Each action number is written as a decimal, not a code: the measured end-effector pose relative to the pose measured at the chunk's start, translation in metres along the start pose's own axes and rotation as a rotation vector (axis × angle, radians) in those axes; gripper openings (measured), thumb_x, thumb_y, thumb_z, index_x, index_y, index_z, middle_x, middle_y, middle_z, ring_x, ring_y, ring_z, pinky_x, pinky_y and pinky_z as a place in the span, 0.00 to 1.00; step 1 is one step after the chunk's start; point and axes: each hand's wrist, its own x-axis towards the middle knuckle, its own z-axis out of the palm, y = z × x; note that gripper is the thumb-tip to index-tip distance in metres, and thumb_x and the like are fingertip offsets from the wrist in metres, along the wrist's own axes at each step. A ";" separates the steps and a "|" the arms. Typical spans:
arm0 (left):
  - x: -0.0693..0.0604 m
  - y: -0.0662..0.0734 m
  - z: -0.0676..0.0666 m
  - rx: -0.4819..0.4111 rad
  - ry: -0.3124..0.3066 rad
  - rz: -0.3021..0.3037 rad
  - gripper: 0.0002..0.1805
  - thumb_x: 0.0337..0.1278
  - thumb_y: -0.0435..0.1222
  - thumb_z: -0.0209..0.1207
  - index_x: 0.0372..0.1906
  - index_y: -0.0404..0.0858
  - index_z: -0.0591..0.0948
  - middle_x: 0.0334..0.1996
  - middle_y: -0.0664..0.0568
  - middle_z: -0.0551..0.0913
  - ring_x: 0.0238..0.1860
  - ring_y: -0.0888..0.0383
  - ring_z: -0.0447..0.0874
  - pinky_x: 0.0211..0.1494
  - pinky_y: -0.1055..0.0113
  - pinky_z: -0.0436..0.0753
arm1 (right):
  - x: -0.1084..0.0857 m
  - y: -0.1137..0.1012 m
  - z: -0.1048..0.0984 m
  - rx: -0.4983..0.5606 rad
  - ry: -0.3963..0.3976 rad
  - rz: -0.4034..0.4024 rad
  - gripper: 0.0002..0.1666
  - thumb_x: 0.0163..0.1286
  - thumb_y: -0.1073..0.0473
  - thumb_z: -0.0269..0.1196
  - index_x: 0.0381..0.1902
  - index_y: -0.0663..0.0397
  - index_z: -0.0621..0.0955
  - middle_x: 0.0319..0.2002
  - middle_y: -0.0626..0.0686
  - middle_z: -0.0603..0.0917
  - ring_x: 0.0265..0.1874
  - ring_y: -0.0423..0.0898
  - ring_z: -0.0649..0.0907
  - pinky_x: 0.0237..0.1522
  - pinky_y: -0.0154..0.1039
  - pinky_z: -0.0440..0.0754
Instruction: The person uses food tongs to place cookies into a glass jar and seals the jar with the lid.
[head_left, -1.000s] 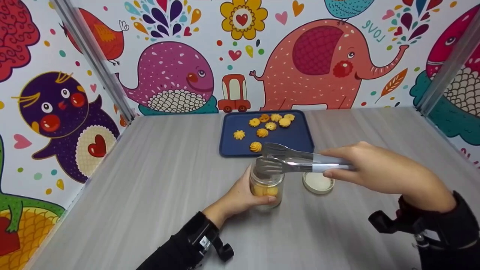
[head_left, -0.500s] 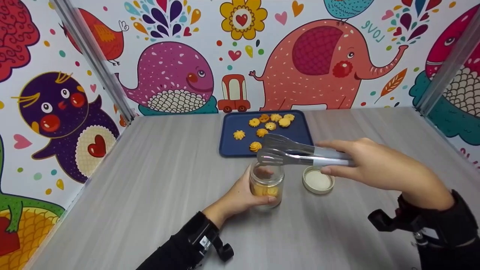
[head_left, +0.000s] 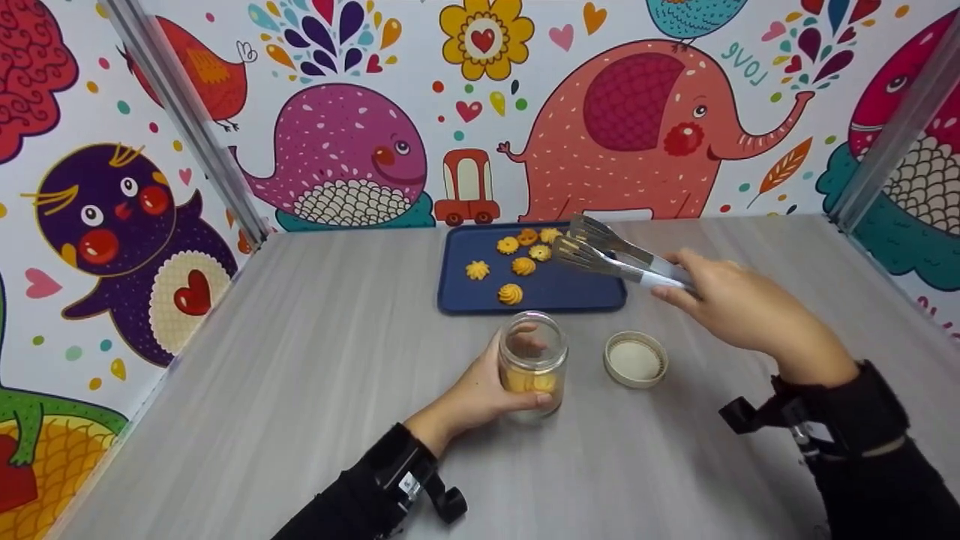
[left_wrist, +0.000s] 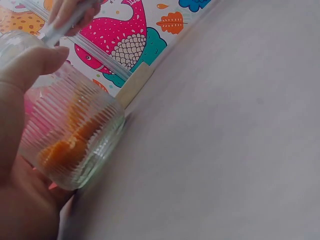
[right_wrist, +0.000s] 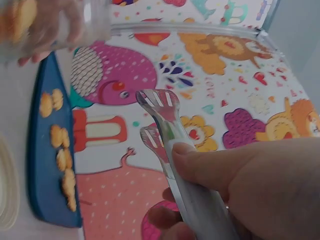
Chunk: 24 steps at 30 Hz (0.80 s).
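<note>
My left hand [head_left: 480, 386] grips a clear glass jar [head_left: 551, 351], which stands upright with its mouth uncovered. Ribbed walls and several yellow cookies [left_wrist: 62, 154] low inside the jar show in the left wrist view. My right hand [head_left: 739, 307] holds metal tongs [head_left: 626, 259] with pale grey handles. Their slotted tips hover over the right part of the blue tray [head_left: 454, 296], parted and with nothing between them. Several piped cookies [head_left: 523, 266] lie on that tray; the tongs cover part of the group at the back right.
A round pale lid [head_left: 635, 360], hollow side up, lies on the table [head_left: 330, 337] to the right of the jar. Behind the tray rises a wall [head_left: 510, 112] printed with cartoon animals. A metal post [head_left: 191, 120] marks the left corner.
The tongs have risen from the jar's mouth and swung away and to the right, over the tray. The left hand and jar have stayed in place.
</note>
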 end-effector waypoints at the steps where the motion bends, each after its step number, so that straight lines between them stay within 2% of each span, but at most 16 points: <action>1: 0.000 0.000 0.000 0.002 0.001 -0.001 0.48 0.51 0.33 0.80 0.75 0.43 0.66 0.65 0.48 0.79 0.68 0.53 0.77 0.75 0.57 0.71 | 0.003 0.004 0.003 -0.007 -0.004 0.009 0.33 0.80 0.45 0.63 0.67 0.66 0.73 0.44 0.61 0.85 0.38 0.54 0.81 0.38 0.51 0.80; 8: -0.001 -0.001 0.000 0.014 0.004 0.003 0.47 0.52 0.33 0.79 0.75 0.43 0.67 0.65 0.48 0.79 0.68 0.54 0.77 0.74 0.58 0.71 | 0.019 0.024 0.020 0.006 0.001 0.068 0.31 0.81 0.47 0.63 0.67 0.66 0.73 0.44 0.63 0.84 0.38 0.58 0.81 0.39 0.55 0.78; 14: -0.001 0.000 0.000 0.012 -0.003 0.005 0.47 0.52 0.33 0.79 0.75 0.43 0.66 0.65 0.48 0.79 0.68 0.53 0.77 0.74 0.58 0.70 | 0.029 0.037 0.034 -0.021 0.010 0.127 0.29 0.81 0.49 0.62 0.63 0.69 0.74 0.38 0.62 0.83 0.37 0.60 0.79 0.38 0.55 0.78; 20: -0.002 0.000 -0.001 0.009 -0.004 -0.006 0.47 0.52 0.33 0.79 0.75 0.43 0.66 0.66 0.48 0.78 0.68 0.53 0.77 0.75 0.56 0.70 | 0.036 0.040 0.051 -0.021 0.002 0.163 0.25 0.81 0.49 0.63 0.57 0.68 0.76 0.33 0.59 0.81 0.32 0.56 0.79 0.34 0.52 0.77; 24: -0.001 0.001 0.000 0.015 -0.006 -0.011 0.47 0.53 0.33 0.79 0.76 0.44 0.66 0.66 0.48 0.78 0.69 0.53 0.76 0.75 0.56 0.70 | 0.041 0.040 0.060 -0.028 0.002 0.185 0.24 0.81 0.48 0.62 0.55 0.66 0.77 0.33 0.59 0.82 0.32 0.57 0.80 0.35 0.55 0.79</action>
